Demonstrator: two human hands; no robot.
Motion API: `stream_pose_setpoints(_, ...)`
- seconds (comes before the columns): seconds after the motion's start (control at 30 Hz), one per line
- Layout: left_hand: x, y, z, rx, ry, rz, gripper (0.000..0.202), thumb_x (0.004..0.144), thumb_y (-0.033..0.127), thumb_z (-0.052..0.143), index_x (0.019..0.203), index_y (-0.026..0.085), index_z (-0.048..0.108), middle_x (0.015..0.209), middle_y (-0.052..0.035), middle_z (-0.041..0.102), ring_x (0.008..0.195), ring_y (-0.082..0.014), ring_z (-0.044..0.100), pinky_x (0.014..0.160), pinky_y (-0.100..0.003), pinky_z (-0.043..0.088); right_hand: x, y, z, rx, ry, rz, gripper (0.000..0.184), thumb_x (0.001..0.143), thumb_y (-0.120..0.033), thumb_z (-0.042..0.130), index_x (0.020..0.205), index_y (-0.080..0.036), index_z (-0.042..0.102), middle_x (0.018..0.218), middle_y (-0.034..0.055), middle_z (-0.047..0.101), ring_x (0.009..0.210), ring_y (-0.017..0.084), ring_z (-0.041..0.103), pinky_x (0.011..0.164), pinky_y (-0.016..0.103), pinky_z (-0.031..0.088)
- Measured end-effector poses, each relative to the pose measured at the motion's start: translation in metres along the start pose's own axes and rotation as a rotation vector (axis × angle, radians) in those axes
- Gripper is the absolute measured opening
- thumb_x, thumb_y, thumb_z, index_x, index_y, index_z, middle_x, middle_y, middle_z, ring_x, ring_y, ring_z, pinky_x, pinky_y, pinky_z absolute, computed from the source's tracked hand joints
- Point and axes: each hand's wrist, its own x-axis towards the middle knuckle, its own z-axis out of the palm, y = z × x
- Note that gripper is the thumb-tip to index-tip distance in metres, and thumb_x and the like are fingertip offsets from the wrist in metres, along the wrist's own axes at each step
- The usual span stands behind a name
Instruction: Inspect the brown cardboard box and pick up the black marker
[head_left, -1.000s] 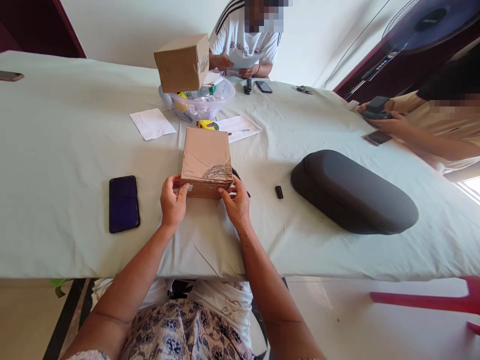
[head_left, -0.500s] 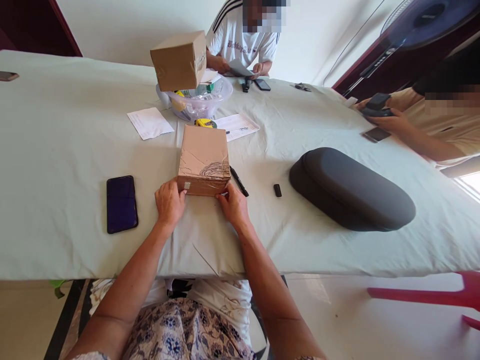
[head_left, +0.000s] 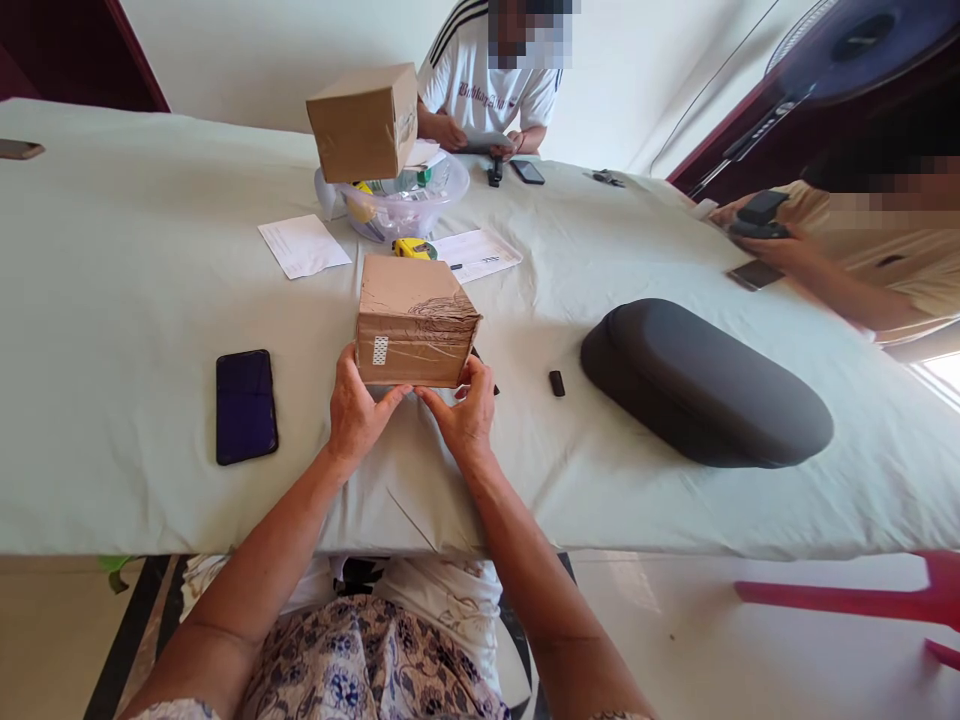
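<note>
Taped cardboard box (head_left: 415, 320) tipped up at its near edge, both hands at that edge: left hand (head_left: 357, 412) and right hand (head_left: 468, 416), fingers grasping the underside. Box still sealed, tape intact. Phone (head_left: 246, 405) left of box on worktop (head_left: 150, 300).

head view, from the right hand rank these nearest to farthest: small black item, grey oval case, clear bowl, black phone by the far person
From the right hand:
1. small black item, just to its right
2. grey oval case, farther right
3. clear bowl, ahead past the taped box
4. black phone, far end by the person opposite
</note>
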Motion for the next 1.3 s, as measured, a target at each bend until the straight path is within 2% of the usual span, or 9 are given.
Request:
stream_pose_setpoints(0.27, 0.003, 0.002, -0.006, -0.035, -0.002, -0.059, 0.084, 0.076, 0.058, 0.080, 0.142, 0.020, 0.045, 0.137, -0.0188, 0.065, 0.129, -0.0330, 0.063, 0.105, -0.047, 0.053, 0.004, 0.001, -0.003, 0.124, -0.022, -0.027, 0.046, 0.079, -0.046, 0.077, 0.118, -0.027, 0.062, 0.084, -0.0014, 0.053, 0.074, 0.016, 0.052, 0.066, 0.033, 0.052)
stream_pose_setpoints(0.47, 0.006, 0.000, -0.008, -0.116, 0.020, -0.064, 0.078, 0.082, 0.057, 0.074, 0.144, 0.018, 0.046, 0.141, -0.0194, 0.063, 0.130, -0.0311, 0.063, 0.109, -0.047, 0.050, 0.008, 0.002, -0.007, 0.269, -0.024, 0.036, 0.034, 0.086, -0.042, 0.068, 0.116, -0.026, 0.067, 0.086, 0.0002, 0.063, 0.074, 0.015, 0.062, 0.071, 0.033, 0.056)
stream_pose_setpoints(0.6, 0.007, -0.001, -0.010, -0.148, 0.063, -0.011, 0.067, 0.090, 0.054, 0.066, 0.146, 0.021, 0.049, 0.146, -0.0174, 0.061, 0.135, -0.0289, 0.060, 0.114, -0.045, 0.047, 0.009, 0.002, -0.007, 0.391, -0.043, 0.133, 0.029, 0.090, -0.042, 0.060, 0.112, -0.024, 0.066, 0.077, -0.0012, 0.068, 0.069, 0.015, 0.067, 0.063, 0.030, 0.055)
stream_pose_setpoints(0.77, 0.009, 0.004, -0.016, -0.128, 0.102, 0.071, 0.056, 0.099, 0.051, 0.052, 0.150, 0.025, 0.049, 0.153, -0.0123, 0.056, 0.143, -0.0247, 0.052, 0.119, -0.041, 0.043, 0.008, 0.002, -0.004, 0.437, -0.103, 0.188, 0.029, 0.084, -0.044, 0.066, 0.104, -0.023, 0.064, 0.075, -0.0027, 0.071, 0.056, 0.012, 0.065, 0.055, 0.026, 0.051)
stream_pose_setpoints(0.9, 0.011, 0.009, -0.021, -0.090, 0.137, 0.216, 0.051, 0.103, 0.049, 0.043, 0.146, 0.024, 0.053, 0.152, -0.0122, 0.056, 0.147, -0.0237, 0.048, 0.123, -0.043, 0.037, 0.006, 0.003, 0.002, 0.479, -0.237, 0.235, 0.030, 0.080, -0.047, 0.070, 0.093, -0.023, 0.059, 0.077, -0.0007, 0.075, 0.053, 0.011, 0.063, 0.052, 0.026, 0.050)
stream_pose_setpoints(1.0, 0.013, 0.010, -0.023, -0.045, 0.179, 0.347, 0.048, 0.105, 0.048, 0.039, 0.138, 0.021, 0.060, 0.146, -0.0134, 0.061, 0.148, -0.0250, 0.046, 0.125, -0.048, 0.035, 0.003, 0.002, 0.003, 0.391, -0.399, 0.218, 0.026, 0.083, -0.047, 0.065, 0.085, -0.022, 0.059, 0.077, 0.0019, 0.076, 0.055, 0.012, 0.062, 0.055, 0.028, 0.051)
stream_pose_setpoints(1.1, 0.014, 0.009, -0.027, -0.038, 0.216, 0.430, 0.043, 0.105, 0.043, 0.039, 0.132, 0.021, 0.065, 0.140, -0.0130, 0.065, 0.147, -0.0258, 0.047, 0.124, -0.051, 0.035, 0.003, -0.001, 0.001, 0.167, -0.520, 0.110, 0.024, 0.090, -0.045, 0.057, 0.085, -0.023, 0.066, 0.073, 0.0012, 0.073, 0.057, 0.014, 0.060, 0.058, 0.029, 0.047)
stream_pose_setpoints(1.2, 0.016, 0.009, -0.030, -0.032, 0.224, 0.447, 0.041, 0.106, 0.041, 0.037, 0.126, 0.021, 0.067, 0.133, -0.0124, 0.069, 0.144, -0.0258, 0.050, 0.121, -0.052, 0.038, 0.005, -0.005, -0.006, 0.004, -0.611, -0.008, 0.030, 0.093, -0.047, 0.053, 0.083, -0.024, 0.069, 0.064, -0.0010, 0.064, 0.057, 0.014, 0.054, 0.057, 0.029, 0.040)
stream_pose_setpoints(1.3, 0.016, 0.011, -0.030, -0.001, 0.170, 0.453, 0.042, 0.107, 0.039, 0.035, 0.118, 0.020, 0.070, 0.127, -0.0113, 0.072, 0.139, -0.0246, 0.055, 0.118, -0.051, 0.043, 0.009, -0.005, -0.016, -0.044, -0.634, -0.022, 0.044, 0.090, -0.058, 0.057, 0.065, -0.022, 0.059, 0.053, -0.0034, 0.049, 0.051, 0.012, 0.041, 0.053, 0.028, 0.030)
